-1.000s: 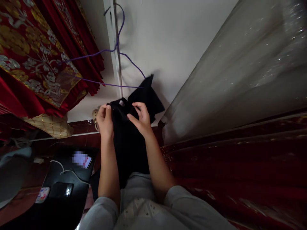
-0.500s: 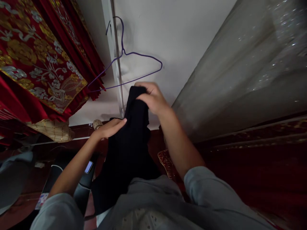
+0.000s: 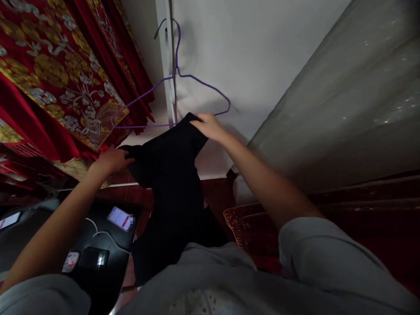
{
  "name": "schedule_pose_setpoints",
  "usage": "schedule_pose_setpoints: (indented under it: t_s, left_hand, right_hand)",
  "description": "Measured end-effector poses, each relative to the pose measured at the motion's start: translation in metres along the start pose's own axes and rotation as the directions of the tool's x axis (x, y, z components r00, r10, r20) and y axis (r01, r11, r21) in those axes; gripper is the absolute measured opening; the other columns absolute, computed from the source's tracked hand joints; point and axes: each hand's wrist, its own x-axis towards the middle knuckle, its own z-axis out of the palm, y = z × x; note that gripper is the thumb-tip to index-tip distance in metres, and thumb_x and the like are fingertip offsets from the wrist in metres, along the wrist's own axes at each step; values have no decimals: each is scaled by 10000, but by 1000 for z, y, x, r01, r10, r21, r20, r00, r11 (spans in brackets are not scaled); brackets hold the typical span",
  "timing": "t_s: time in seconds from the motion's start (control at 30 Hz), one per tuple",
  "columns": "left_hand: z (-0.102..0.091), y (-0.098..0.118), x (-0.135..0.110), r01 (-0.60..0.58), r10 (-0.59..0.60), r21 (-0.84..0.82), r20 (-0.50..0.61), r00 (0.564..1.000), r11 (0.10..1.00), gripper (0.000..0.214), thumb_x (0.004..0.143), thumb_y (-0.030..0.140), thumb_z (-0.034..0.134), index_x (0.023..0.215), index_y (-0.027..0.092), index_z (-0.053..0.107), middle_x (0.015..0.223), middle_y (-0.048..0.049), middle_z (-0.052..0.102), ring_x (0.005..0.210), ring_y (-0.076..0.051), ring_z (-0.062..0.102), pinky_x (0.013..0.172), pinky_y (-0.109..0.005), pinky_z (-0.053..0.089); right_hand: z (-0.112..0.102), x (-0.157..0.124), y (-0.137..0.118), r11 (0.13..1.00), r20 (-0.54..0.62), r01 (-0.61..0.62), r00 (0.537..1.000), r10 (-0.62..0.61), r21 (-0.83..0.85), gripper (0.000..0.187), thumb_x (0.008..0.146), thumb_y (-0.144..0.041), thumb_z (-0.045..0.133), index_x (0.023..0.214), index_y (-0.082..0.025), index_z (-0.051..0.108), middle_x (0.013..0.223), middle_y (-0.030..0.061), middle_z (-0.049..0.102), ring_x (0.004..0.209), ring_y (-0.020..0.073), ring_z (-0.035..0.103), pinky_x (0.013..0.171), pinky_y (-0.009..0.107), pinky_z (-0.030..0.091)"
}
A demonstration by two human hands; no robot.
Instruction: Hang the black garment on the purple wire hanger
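Note:
A black garment (image 3: 173, 162) is stretched between my two hands and hangs down toward my legs; its exact kind is not clear. At its upper left corner, my left hand (image 3: 113, 159) is closed on the cloth. My right hand (image 3: 210, 125) pinches the upper right corner, thumb in front. Just behind the garment's top edge, a purple wire hanger (image 3: 205, 83) hangs by its hook on a pale vertical rail (image 3: 168, 52). The cloth and my right hand cover part of the hanger's lower bar.
Red embroidered cloth (image 3: 65, 74) hangs at the left, close to the hanger. A lit phone (image 3: 120, 218), a white cable (image 3: 105, 233) and a dark device (image 3: 94, 258) lie on a black table (image 3: 98, 288). Plastic-covered material (image 3: 328, 113) stands at the right.
My hands have moved apart, the left one outward to the left, spreading the garment's top edge wide. The view has shifted, showing more of the black table.

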Motion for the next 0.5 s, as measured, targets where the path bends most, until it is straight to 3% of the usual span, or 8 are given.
schedule_pose_setpoints:
  t_s: [0.1,0.2,0.3,0.37,0.4,0.43,0.5]
  left_hand:
    - [-8,2,-3,-126,78,-172,-260,962,977,440,1022,461,404,1057,181,742,1020,-154,753,1001,-322,695,904,-421,525]
    - [-27,19,-8,-273,93,-254,-551,829,928,325,995,331,407,839,200,661,945,-130,717,951,-287,691,914,-409,512]
    - [-48,39,-6,-310,8,-309,-696,718,899,281,971,280,419,760,210,590,909,-129,694,925,-289,678,875,-418,515]
    - [-59,45,2,-285,-47,-325,-729,683,902,284,972,271,414,754,206,584,902,-136,699,916,-288,675,870,-422,515]
    - [-63,46,8,-250,-74,-336,-716,694,908,285,971,271,420,753,203,590,892,-140,702,914,-288,678,872,-423,514]
    - [-65,46,14,-201,-88,-344,-667,740,917,283,967,272,432,748,200,597,874,-143,704,912,-290,682,872,-422,514]
    - [-66,43,26,-111,-63,-327,-478,876,938,274,939,275,486,704,196,601,810,-137,698,886,-294,689,853,-415,517]
  right_hand:
    - [-28,-10,4,997,-211,3,977,-20,-78,413,850,-323,677,544,-216,421,569,-27,341,587,128,365,572,286,371]
    - [-50,-16,4,993,-338,0,940,-41,-120,494,840,-266,664,520,-229,290,562,-36,229,561,111,250,515,281,280]
    - [-57,-20,-3,990,-365,4,929,-57,-144,495,833,-209,625,518,-230,244,560,-38,203,549,102,217,506,286,216]
    - [-57,-25,-10,988,-378,2,924,-60,-153,495,824,-186,616,509,-227,237,558,-40,199,549,97,218,517,292,192]
    - [-57,-28,-13,987,-389,2,919,-64,-158,493,819,-177,614,507,-226,236,558,-41,198,551,96,221,524,294,188]
    - [-57,-32,-16,986,-401,6,913,-75,-169,488,817,-172,611,508,-225,237,559,-42,198,555,97,223,531,295,189]
    - [-59,-38,-20,978,-413,26,904,-112,-208,482,816,-165,608,515,-224,236,562,-43,192,569,100,223,544,299,194]
